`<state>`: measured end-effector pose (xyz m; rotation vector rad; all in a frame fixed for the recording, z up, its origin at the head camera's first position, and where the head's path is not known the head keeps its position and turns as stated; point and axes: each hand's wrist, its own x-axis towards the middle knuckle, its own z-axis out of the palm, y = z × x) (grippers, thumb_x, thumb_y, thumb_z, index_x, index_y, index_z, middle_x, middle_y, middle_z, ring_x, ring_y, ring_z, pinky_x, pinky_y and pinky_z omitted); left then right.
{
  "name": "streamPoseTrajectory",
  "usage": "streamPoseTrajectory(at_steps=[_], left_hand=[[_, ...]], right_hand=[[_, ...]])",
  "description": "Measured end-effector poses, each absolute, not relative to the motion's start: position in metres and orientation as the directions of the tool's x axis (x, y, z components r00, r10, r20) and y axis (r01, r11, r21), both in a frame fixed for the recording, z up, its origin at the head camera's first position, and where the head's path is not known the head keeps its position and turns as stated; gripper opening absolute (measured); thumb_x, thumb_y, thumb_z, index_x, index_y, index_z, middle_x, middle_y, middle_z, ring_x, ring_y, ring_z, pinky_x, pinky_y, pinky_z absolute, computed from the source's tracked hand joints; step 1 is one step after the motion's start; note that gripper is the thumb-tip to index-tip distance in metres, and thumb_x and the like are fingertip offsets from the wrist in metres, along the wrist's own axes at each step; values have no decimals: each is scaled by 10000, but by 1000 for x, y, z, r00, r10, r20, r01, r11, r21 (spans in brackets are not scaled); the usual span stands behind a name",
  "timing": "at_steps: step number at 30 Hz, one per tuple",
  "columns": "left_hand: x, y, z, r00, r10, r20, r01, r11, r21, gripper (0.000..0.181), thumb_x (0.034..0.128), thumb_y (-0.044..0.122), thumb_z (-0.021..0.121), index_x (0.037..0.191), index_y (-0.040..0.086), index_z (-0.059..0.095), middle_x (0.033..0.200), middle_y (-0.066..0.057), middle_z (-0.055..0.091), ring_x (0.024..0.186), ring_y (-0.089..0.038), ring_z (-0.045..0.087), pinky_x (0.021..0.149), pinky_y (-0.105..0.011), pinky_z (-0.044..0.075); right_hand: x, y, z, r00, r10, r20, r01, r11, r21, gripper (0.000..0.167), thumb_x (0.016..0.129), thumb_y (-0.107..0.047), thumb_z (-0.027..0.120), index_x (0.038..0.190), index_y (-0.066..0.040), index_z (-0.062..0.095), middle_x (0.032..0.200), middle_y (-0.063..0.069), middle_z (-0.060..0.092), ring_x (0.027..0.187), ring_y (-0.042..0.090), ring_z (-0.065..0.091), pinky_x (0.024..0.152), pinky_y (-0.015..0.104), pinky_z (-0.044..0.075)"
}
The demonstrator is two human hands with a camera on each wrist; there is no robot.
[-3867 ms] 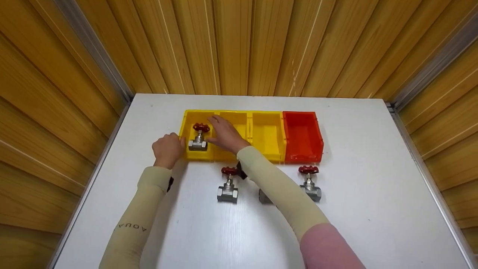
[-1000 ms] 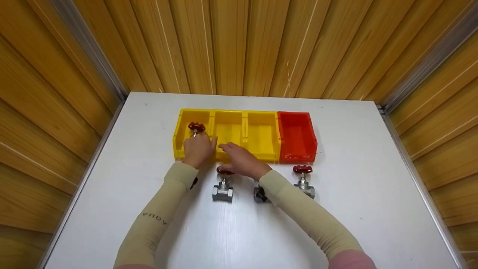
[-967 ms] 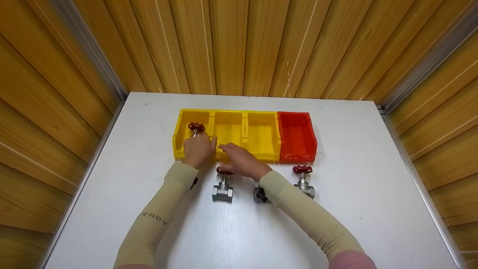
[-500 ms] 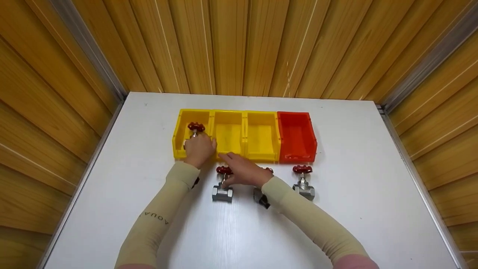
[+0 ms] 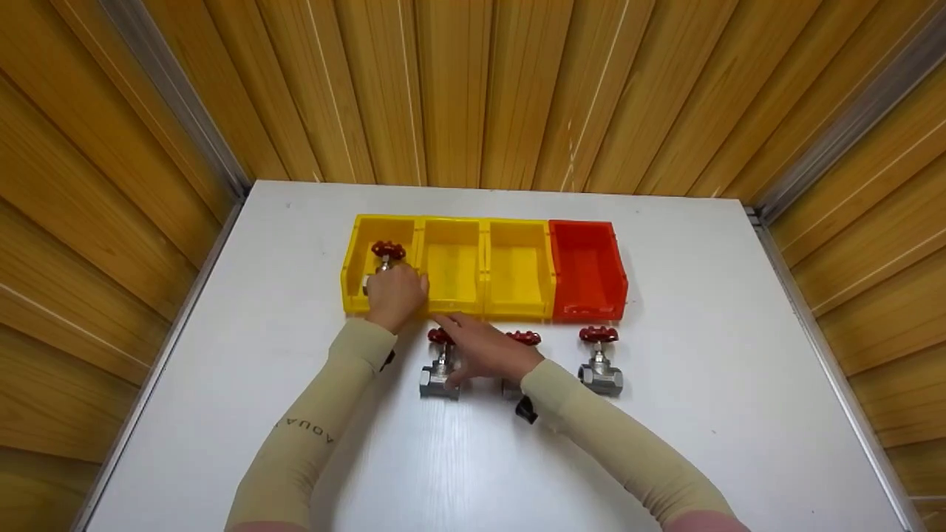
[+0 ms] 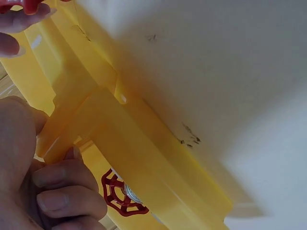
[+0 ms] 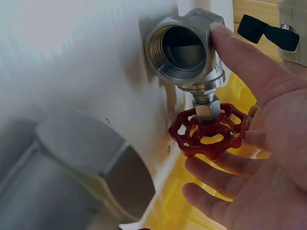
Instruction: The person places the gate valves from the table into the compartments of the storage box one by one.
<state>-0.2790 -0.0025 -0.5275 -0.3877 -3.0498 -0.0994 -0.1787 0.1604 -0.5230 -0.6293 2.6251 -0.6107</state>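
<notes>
Pinching a yellow bin (image 5: 384, 227) containing a valve (image 5: 388, 250), the left grip (image 5: 397, 295) neighbours a relaxed right grip (image 5: 489, 349).

The white counter (image 5: 687, 332) carried three yellow bins (image 5: 452, 305) in a row, with a red bin (image 5: 589, 312) at the right end. In front of them three metal valves (image 5: 601, 378) with red handwheels (image 5: 599, 335) rested well apart.

Your left hand (image 5: 397, 294) has passed from the outer wall of the 9 o'clock yellow bin (image 5: 353, 279) to its 5 o'clock corner; your right hand (image 5: 491, 349), shifted toward 5 o'clock, now touches the 9 o'clock valve (image 5: 434, 380) outside.
</notes>
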Motion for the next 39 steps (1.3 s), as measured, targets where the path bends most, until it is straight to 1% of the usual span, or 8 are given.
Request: streamPoseTrajectory(at_steps=[2,6,15,22,26,29,33,39], left_hand=[[-279,-2,-528,-966,246,76,250,967,54,515,994,390,443,569,99,422,540,-37,401,467,-194,418,404,-324,270],[-279,-2,-530,-966,243,87,248,967,54,512,994,392,446,573,103,415,534,-36,406,469,-188,413,405,-329,266],[-279,-2,-531,-968,232,97,238,969,63,512,991,391,465,570,108,396,525,-33,397,466,-178,388,404,-327,251],[-278,-1,-532,-964,244,107,249,968,40,519,995,390,461,566,102,403,527,-29,387,460,-168,369,396,-314,248],[-277,-1,-531,-964,246,99,248,969,12,527,992,414,461,567,108,399,513,-18,366,447,-158,364,393,-301,236],[-276,-1,-530,-965,244,98,246,969,10,533,991,423,463,565,111,383,504,-11,342,441,-154,351,394,-299,224],[-276,-1,-530,-965,242,96,244,970,2,546,996,427,449,554,124,341,494,8,298,436,-136,302,396,-287,192],[-276,-1,-531,-964,244,102,245,970,-5,540,997,424,446,556,131,338,489,17,289,426,-129,289,394,-280,186]], right_hand=[[-177,160,-524,-832,-494,-252,-333,808,-486,1216,636,-424,880,1558,-261,104,1592,37,254,1415,233,353,1132,410,339],[-174,159,-524,-829,-500,-251,-350,814,-464,1225,631,-409,889,1560,-210,116,1585,64,263,1420,244,344,1142,405,324],[-162,159,-524,-840,-483,-248,-337,822,-460,1295,586,-449,888,1559,-143,88,1589,120,238,1415,288,345,1151,416,305],[-154,156,-527,-866,-423,-267,-259,836,-483,1283,623,-356,896,1557,-115,50,1609,146,167,1426,324,322,1146,452,298],[-152,153,-530,-872,-418,-254,-280,852,-443,1285,627,-383,896,1552,-77,58,1597,155,202,1414,316,345,1148,429,307],[-151,151,-532,-878,-402,-258,-269,862,-430,1298,620,-381,903,1551,-70,53,1598,157,195,1425,311,327,1159,410,292],[-149,149,-533,-888,-376,-266,-227,859,-458,1326,597,-336,921,1552,-83,37,1606,170,157,1450,324,273,1171,419,260],[-147,146,-536,-894,-370,-251,-238,870,-432,1357,573,-346,928,1552,-83,25,1596,183,172,1418,348,322,1154,429,292]])
